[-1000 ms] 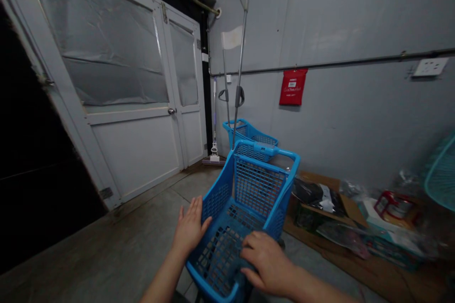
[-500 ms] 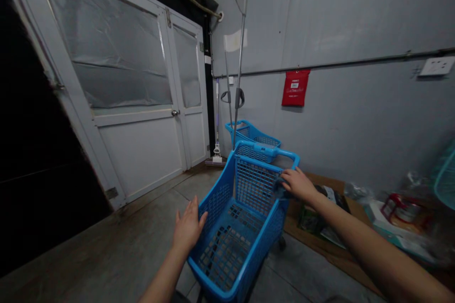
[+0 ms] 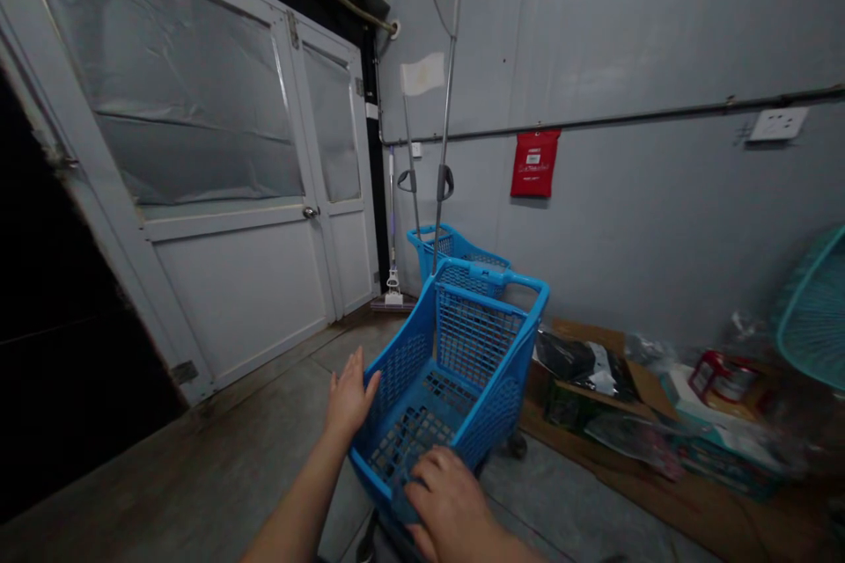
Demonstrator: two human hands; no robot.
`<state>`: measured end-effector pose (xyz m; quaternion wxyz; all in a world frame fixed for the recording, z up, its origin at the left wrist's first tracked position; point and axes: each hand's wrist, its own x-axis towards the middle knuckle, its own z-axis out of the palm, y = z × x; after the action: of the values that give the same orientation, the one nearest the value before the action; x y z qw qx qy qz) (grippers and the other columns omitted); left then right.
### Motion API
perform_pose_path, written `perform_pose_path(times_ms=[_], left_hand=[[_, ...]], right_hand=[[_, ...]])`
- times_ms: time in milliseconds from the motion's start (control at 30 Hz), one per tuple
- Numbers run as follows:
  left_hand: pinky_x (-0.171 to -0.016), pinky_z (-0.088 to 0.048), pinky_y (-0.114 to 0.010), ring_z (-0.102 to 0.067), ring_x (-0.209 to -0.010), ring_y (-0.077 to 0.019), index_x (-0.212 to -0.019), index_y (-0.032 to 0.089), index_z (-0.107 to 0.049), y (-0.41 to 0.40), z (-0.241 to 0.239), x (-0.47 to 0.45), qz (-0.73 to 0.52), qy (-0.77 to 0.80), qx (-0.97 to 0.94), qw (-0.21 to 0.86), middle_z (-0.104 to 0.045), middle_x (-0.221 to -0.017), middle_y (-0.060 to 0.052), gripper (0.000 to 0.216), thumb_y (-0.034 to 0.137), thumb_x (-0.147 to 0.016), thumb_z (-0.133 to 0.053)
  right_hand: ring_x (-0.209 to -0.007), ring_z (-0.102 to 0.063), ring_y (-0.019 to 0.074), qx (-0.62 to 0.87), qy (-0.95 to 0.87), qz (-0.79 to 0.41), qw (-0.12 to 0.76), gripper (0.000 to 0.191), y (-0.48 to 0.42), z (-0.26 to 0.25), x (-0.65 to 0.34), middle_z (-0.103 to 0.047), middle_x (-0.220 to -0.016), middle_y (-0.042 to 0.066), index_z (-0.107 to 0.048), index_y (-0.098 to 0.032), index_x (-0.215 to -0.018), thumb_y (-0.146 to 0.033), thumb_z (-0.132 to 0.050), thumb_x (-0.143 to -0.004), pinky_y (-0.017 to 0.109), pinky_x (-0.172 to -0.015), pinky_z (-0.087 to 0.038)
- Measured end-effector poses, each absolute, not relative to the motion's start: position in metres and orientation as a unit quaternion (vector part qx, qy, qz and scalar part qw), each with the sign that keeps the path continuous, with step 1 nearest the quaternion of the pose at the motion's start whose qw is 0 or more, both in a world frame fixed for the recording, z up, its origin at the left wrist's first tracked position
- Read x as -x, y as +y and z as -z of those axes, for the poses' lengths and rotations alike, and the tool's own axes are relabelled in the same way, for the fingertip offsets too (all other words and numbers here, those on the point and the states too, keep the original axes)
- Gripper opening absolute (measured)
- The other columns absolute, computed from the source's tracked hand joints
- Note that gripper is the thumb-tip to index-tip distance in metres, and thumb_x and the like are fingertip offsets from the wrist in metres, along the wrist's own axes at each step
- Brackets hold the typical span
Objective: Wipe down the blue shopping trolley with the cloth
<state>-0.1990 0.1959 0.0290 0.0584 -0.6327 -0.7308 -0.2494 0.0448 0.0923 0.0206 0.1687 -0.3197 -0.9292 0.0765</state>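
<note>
A blue plastic shopping cart (image 3: 422, 387) with latticed walls stands in front of me, its basket bare inside. My left hand (image 3: 349, 400) rests against the cart's left rim, fingers stretched out and thumb apart. At the near right corner of the rim, my right hand (image 3: 452, 497) is bent over a dark blue-grey cloth (image 3: 401, 493), pressing it to the plastic. Most of the cloth is hidden under that hand.
Behind stands a second blue cart (image 3: 422, 251) with a tall sign pole (image 3: 447, 106). A mop (image 3: 393, 281) leans near the white double door (image 3: 244, 273). On the right are an open cardboard box (image 3: 650, 387), packaged goods and a teal fan (image 3: 815, 317). A red pouch (image 3: 534, 165) hangs on the wall.
My right hand has moved with the cloth from the far right rim back to the near end of the cart. My left hand stays at the left rim. The view has shifted slightly right.
</note>
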Motion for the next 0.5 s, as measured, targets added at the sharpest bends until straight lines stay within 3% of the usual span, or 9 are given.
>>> perform_pose_path(times_ms=[133, 233, 367, 500], left_hand=[[-0.111, -0.027, -0.054, -0.026, -0.143, -0.025, -0.151, 0.011, -0.011, 0.181, -0.023, 0.173, 0.263, -0.729, 0.63, 0.053, -0.032, -0.153, -0.017, 0.061, 0.04, -0.098, -0.02], [-0.116, -0.019, -0.051, -0.013, -0.146, -0.0209, -0.152, 0.017, -0.005, 0.158, -0.014, 0.143, 0.242, -0.677, 0.695, 0.033, -0.021, -0.158, -0.01, 0.061, 0.043, -0.099, -0.019], [-0.115, -0.014, -0.057, -0.009, -0.146, -0.0247, -0.152, 0.018, -0.006, 0.141, -0.018, 0.119, 0.157, -0.668, 0.727, -0.018, -0.013, -0.158, -0.01, 0.064, 0.049, -0.098, -0.019], [-0.115, -0.012, -0.059, -0.011, -0.146, -0.0267, -0.152, 0.021, -0.013, 0.139, -0.026, 0.113, 0.107, -0.664, 0.74, -0.006, -0.015, -0.158, -0.009, 0.069, 0.059, -0.095, -0.021]], right_hand=[[-0.108, -0.048, 0.0277, 0.29, -0.946, -0.054, 0.137, 0.035, 0.099, -0.02, -0.037, -0.059, -0.115, 0.007, -0.059, -0.021, -0.104, -0.045, -0.065, -0.08, 0.042, -0.097, -0.04], [-0.105, -0.049, 0.0261, 0.248, -0.959, -0.03, 0.133, 0.032, 0.109, -0.028, -0.053, -0.058, -0.114, 0.007, -0.058, -0.022, -0.104, -0.044, -0.064, -0.081, 0.041, -0.094, -0.04], [-0.104, -0.05, 0.0244, 0.242, -0.964, 0.0, 0.115, 0.028, 0.128, -0.04, -0.082, -0.058, -0.113, 0.007, -0.058, -0.022, -0.103, -0.04, -0.063, -0.083, 0.038, -0.092, -0.039], [-0.104, -0.051, 0.0215, 0.323, -0.94, 0.053, 0.096, 0.021, 0.174, -0.059, -0.123, -0.058, -0.111, 0.006, -0.059, -0.021, -0.104, -0.03, -0.059, -0.086, 0.034, -0.091, -0.039]])
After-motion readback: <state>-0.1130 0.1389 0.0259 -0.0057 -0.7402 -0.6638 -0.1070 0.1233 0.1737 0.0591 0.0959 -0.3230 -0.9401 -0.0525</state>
